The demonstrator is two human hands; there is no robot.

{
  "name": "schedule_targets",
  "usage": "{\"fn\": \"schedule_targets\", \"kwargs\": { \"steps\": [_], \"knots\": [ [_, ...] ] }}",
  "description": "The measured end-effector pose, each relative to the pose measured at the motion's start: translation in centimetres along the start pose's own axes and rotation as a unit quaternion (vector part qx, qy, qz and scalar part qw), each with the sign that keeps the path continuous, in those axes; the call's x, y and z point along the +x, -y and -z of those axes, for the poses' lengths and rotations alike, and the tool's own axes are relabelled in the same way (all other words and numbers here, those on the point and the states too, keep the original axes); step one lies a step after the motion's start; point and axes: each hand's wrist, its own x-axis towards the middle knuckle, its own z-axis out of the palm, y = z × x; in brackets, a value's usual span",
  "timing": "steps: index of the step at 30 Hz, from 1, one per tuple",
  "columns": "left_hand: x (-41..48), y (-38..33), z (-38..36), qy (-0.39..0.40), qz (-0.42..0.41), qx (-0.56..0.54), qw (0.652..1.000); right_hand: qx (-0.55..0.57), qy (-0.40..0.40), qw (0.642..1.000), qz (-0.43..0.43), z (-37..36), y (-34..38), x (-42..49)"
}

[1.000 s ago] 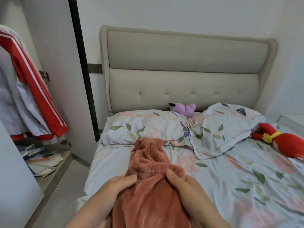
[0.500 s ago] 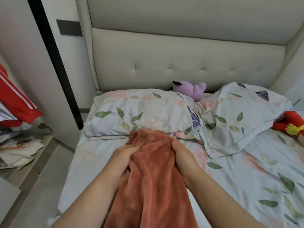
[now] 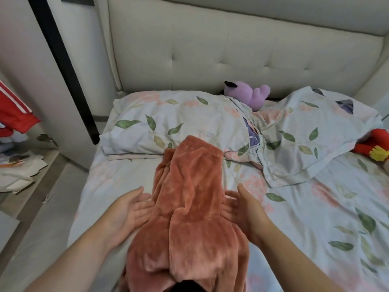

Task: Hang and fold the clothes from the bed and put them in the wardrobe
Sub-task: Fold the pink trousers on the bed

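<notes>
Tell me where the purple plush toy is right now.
In the head view, the purple plush toy sits at the headboard, up between the two floral pillows.

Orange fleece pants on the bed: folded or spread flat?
Folded lengthwise: the orange fleece pants lie as one narrow strip, one leg stacked on the other, between the open left hand and right hand.

Soft, even indoor light fills the room, with no hard glare. Shadows are faint: a dim one lies under the pillow [image 3: 176,123] edge and along the orange garment [image 3: 189,207] folds. The wide lens bends the headboard [image 3: 231,49] and the dark door frame [image 3: 63,66] near the edges. The fingers [image 3: 141,209] of both hands are smeared by motion blur; overall detail is slightly soft.
</notes>
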Motion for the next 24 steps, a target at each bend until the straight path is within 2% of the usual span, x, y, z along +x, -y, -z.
{"fn": "schedule_targets", "kwargs": {
  "steps": [4,6,8,10,13,16,18,21,22,24],
  "knots": [
    [-5.1,4.3,2.4,-0.018,-0.004,0.030,0.999,-0.091,0.077,0.993,0.000,3.4,-5.8,-7.2],
    [-7.1,6.1,2.8,0.023,-0.011,0.056,0.998,-0.149,0.090,0.985,0.004,3.8,-7.8,-9.4],
    [-8.5,7.2,3.4,0.071,-0.031,0.145,0.986,-0.225,0.126,0.966,0.032,3.2,-8.6,-11.0],
    [-9.5,7.8,3.4,0.119,-0.041,0.234,0.964,-0.229,0.118,0.965,0.047,2.4,-8.6,-12.0],
    [-10.8,8.5,2.5,0.099,-0.061,0.301,0.947,-0.209,0.097,0.971,0.059,0.8,-8.5,-12.8],
    [-11.1,8.3,1.6,-0.001,-0.073,0.283,0.956,-0.171,0.052,0.982,0.058,-0.5,-7.6,-13.7],
    [-11.5,6.7,1.3,-0.030,-0.091,0.171,0.981,-0.129,0.057,0.987,0.077,-1.3,-5.9,-15.0],
    [-13.6,3.4,0.5,-0.009,-0.098,0.004,0.995,-0.039,0.086,0.991,0.099,-1.9,-3.1,-17.5],
    [-14.7,2.5,0.4,0.015,-0.090,-0.016,0.996,-0.005,0.095,0.991,0.094,-1.9,-2.4,-18.4],
    [-16.7,1.6,0.1,0.068,-0.059,0.020,0.996,0.039,0.116,0.989,0.077,-1.9,-1.7,-20.3]
  ]
}}
